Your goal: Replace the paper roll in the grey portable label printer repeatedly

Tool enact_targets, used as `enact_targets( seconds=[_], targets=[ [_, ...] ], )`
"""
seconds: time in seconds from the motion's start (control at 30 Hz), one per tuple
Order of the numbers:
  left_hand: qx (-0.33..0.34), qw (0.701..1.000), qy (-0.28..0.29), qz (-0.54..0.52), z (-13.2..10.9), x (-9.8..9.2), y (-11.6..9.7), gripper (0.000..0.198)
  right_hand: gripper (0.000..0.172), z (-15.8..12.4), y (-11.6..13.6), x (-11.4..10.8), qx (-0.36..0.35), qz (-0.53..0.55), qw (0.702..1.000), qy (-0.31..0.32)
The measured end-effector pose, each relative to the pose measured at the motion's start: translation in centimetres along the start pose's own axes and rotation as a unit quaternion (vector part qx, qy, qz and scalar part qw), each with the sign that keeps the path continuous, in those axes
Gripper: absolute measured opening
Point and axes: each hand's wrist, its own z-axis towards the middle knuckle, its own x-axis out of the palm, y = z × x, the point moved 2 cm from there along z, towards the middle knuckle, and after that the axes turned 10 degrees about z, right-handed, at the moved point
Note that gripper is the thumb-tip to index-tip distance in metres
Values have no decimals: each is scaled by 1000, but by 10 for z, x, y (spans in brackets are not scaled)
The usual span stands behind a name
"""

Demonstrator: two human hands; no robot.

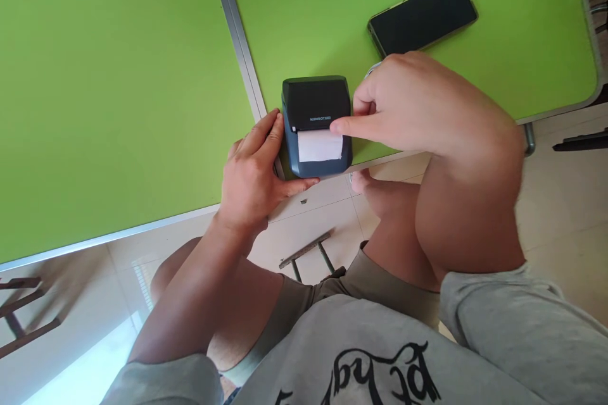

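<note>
A small dark label printer (316, 98) with a black lid sits on the green table by its front edge. A strip of white label paper (320, 146) comes out of its slot and lies over the front. My left hand (254, 168) is closed around the printer's left side, fingers along the side and thumb across the front. My right hand (396, 104) is at the printer's right side. Its thumb tip rests at the lid's edge by the paper's upper right corner. The other fingers are curled beside the printer, their tips partly hidden.
A black smartphone (424, 16) lies face up behind my right hand. A metal seam (240, 44) divides the green tabletop (118, 88) left of the printer. Below the table edge are my legs, a stool-like frame (308, 250) and the tiled floor.
</note>
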Motion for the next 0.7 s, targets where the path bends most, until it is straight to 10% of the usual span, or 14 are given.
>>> enact_targets(
  seconds=[0.5, 0.7],
  targets=[
    [-1, 998, 7, 56, -4, -5, -7, 112, 31, 5, -1, -6, -62, 80, 963, -250],
    [4, 998, -4, 56, -4, -4, -6, 112, 20, 15, 14, 17, -54, -9, 988, -147]
  ],
)
